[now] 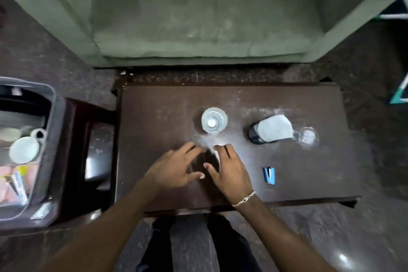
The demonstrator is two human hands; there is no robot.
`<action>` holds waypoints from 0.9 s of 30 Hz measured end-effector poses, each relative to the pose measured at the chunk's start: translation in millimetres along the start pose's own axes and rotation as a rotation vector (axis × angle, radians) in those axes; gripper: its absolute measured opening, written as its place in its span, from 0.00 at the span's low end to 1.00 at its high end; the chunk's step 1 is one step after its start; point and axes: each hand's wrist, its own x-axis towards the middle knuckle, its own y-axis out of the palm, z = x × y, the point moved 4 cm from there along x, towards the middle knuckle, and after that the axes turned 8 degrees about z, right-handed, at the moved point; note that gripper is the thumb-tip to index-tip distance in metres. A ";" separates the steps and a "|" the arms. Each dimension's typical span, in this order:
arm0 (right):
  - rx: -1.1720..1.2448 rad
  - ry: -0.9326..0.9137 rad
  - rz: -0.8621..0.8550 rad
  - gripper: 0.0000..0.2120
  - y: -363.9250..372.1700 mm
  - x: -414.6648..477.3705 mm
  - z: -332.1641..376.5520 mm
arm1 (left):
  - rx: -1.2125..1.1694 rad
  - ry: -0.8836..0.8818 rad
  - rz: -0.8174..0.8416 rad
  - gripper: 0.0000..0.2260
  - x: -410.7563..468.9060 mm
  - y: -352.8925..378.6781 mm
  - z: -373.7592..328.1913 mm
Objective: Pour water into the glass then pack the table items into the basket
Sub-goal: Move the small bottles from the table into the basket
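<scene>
A clear water bottle [214,120] with a white cap stands upright on the dark wooden table [154,106]. To its right lies a dark container with a pale top [268,128], and an empty-looking clear glass [308,136] sits beside that. A small blue stapler [269,175] lies near the front right. My left hand [176,168] hovers low over the table's front middle with fingers spread, holding nothing. My right hand [229,172] is just beside it, fingers over a thin whitish strip [217,157]; blur hides whether it grips it.
A dark basket [51,139] stands on a stool to the table's left, holding a white mug [24,149] and several small items. A green sofa [198,17] runs behind the table. My legs are below the front edge.
</scene>
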 end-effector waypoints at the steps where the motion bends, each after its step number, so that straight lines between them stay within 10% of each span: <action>1: 0.012 0.042 -0.009 0.22 -2.1 -7.3 -19.3 | -0.011 0.013 0.006 0.31 12.5 11.6 -13.0; 11: 0.093 0.280 0.119 0.22 37.5 -69.6 -141.9 | -0.118 -0.059 0.135 0.20 85.9 96.3 -76.1; 27: 0.122 0.180 -0.084 0.04 37.3 -43.2 -101.6 | -0.275 -0.116 -0.140 0.09 43.9 68.1 -59.9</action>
